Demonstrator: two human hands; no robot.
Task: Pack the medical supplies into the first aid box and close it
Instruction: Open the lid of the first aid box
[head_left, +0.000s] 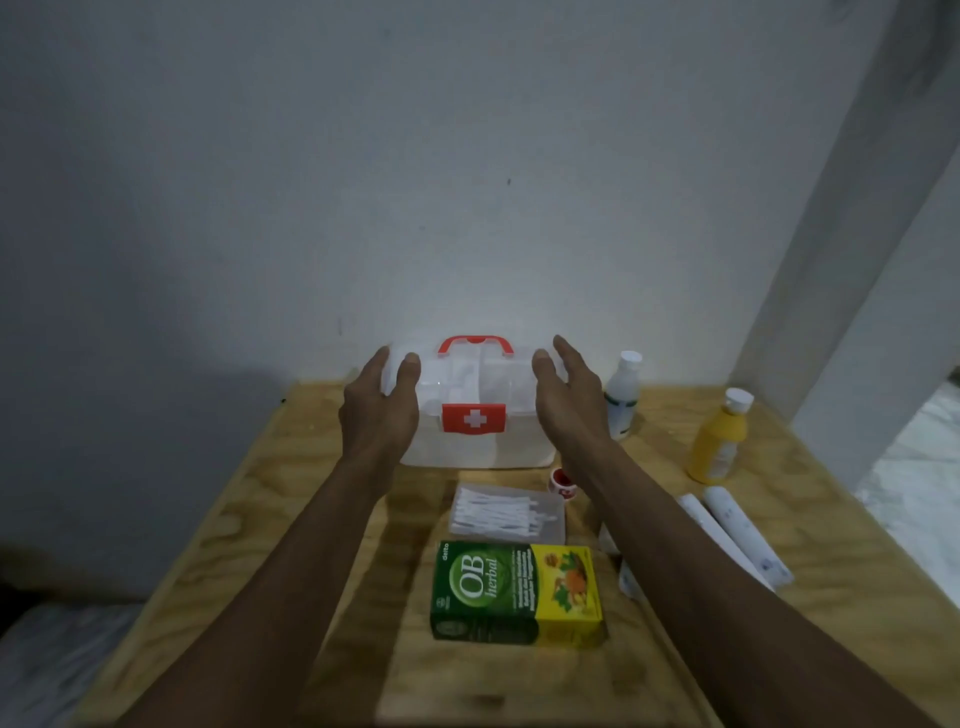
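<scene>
The white translucent first aid box (475, 447), with a red handle and a red latch bearing a white cross, stands closed at the back of the wooden table (260, 519). My left hand (382, 402) rests against its left top corner, and my right hand (563, 397) is at its right top corner; both have fingers spread. In front of the box lie a clear pack of cotton swabs (506, 514), a small red-capped pot (562, 482) and a green and yellow herbal medicine carton (517, 592).
A white bottle (623, 392) stands right of the box by the wall. A yellow bottle (719, 436) stands further right. Two white bandage rolls (737, 535) lie near the table's right edge. The wall is close behind the box.
</scene>
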